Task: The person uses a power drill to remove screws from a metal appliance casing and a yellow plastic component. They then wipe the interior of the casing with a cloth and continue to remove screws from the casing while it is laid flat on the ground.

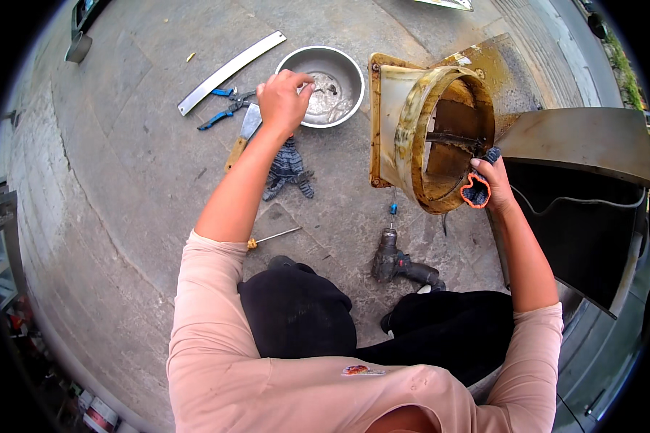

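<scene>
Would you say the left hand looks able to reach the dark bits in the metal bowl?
Probably yes: the left hand appears above the metal bowl, and nothing covers the dark bits.

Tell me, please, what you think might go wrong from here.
The left hand is over the metal bowl; a knock might scatter the small dark pieces inside. The right hand, holding an orange-cuffed glove, is at the rim of the stained duct; a hold through loose cloth could slip. The drill lies close to the right leg, so shifting that leg might knock it.
</scene>
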A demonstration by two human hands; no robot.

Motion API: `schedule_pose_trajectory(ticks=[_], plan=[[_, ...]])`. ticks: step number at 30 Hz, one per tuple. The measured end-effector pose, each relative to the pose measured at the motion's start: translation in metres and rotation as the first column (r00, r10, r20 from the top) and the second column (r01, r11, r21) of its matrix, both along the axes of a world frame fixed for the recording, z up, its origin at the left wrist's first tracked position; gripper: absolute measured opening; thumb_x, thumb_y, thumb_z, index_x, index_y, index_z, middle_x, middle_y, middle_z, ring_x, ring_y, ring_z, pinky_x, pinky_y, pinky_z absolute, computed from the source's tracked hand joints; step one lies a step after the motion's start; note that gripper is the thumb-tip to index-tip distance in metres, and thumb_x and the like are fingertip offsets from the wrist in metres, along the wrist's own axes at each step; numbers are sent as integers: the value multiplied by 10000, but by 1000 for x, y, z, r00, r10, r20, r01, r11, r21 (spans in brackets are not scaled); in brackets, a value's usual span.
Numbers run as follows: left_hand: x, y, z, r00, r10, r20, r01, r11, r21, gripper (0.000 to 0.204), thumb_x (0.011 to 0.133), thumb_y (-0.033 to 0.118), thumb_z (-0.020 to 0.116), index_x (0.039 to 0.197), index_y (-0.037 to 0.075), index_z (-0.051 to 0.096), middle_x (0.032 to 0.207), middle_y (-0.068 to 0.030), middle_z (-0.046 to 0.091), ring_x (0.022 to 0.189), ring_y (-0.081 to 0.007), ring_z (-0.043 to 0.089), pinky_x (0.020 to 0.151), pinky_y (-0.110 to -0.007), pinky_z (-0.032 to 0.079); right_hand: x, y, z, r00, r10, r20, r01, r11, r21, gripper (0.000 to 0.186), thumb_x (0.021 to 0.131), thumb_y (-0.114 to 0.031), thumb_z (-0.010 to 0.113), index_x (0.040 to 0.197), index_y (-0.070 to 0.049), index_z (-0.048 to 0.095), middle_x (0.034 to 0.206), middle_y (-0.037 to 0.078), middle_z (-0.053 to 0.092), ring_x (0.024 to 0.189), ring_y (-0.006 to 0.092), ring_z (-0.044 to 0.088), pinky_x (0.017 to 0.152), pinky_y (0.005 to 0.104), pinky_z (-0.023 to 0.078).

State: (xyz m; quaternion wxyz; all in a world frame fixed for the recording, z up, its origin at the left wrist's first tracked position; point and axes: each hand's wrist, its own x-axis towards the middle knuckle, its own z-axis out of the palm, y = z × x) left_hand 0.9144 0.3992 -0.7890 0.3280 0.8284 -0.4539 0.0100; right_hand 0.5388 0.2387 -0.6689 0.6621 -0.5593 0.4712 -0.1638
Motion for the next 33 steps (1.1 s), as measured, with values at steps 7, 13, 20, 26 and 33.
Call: schedule_pose_trajectory(ticks=[7,13,20,26,33], plan=[[-40,-12,47,503,-385,-774,175,922,-345,532,839,102,700,1325,-6,515,1167,-73,647,1044,-144,559,954,-315,437,-11,-4,-11,986,164,-31,-166,980,-110,322,814,-114,686,1105,0,609,922,-10,611,809,82,540,733,264,466],[-52,-4,55,298,-338,-893,42,939,-341,526,851,98,701,1332,6,506,1238,-116,647,1133,-167,573,996,-332,426,2,6,0,973,198,-121,-220,955,-199,429,806,-76,689,1219,1,599,1001,-13,622,874,82,531,796,260,458],[-62,0,64,-37,-106,-994,-149,984,-100,515,845,93,702,1333,100,536,1291,-67,636,1093,-122,556,917,-327,387,1,7,-11,958,224,-177,-274,899,-342,365,802,-57,688,1153,-1,606,935,-15,587,849,82,507,777,259,446],[-62,2,64,-163,-184,-969,-217,965,-147,524,818,105,721,1309,157,546,1318,-7,616,1142,-117,508,940,-335,302,5,11,-11,962,236,-134,-269,896,-354,352,792,-53,684,1131,1,605,941,-14,585,871,93,508,801,261,440],[-77,1,71,20,-209,-978,-264,942,-206,538,832,37,685,1340,132,537,1322,-31,629,1073,-93,536,896,-302,341,9,17,-9,968,210,-141,-242,929,-281,357,790,-50,681,1135,7,606,942,-18,589,854,82,508,792,253,444]])
